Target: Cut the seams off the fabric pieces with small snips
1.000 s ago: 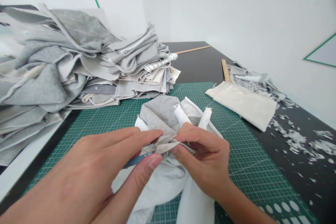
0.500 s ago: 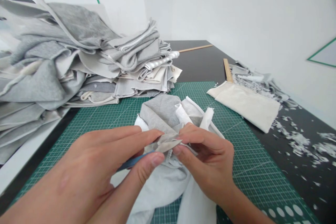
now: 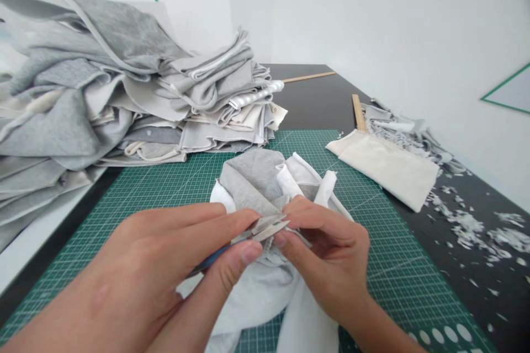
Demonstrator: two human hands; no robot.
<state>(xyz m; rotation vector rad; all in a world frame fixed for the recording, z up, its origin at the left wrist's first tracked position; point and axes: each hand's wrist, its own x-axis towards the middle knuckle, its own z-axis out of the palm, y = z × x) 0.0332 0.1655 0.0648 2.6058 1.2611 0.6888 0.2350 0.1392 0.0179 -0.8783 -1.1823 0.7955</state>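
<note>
My left hand [image 3: 178,253] is closed round a pair of thread snips [image 3: 271,228] with a blue handle, gripped between thumb and fingers. The two metal blades point right, their tips slightly apart beside my right fingertips. My right hand [image 3: 331,248] pinches an edge of a grey and white cloth piece [image 3: 254,176] close to the blade tips. This cloth lies bunched beneath both hands, with rolled white strips at its far side and a white part hanging toward me. My fingers hide the exact spot being pinched.
A tall heap of grey and cream fabric [image 3: 136,83] stands at the left. Under the work lies a green cutting mat [image 3: 397,265]. To the right are a folded cream cloth [image 3: 385,168], a wooden ruler [image 3: 359,113] and many fabric scraps [image 3: 472,226]. Another wooden stick [image 3: 308,77] lies farther back.
The snips' blades show more plainly and have shifted slightly right, toward my right fingertips. Both hands keep their grip, and the cloth has barely moved.
</note>
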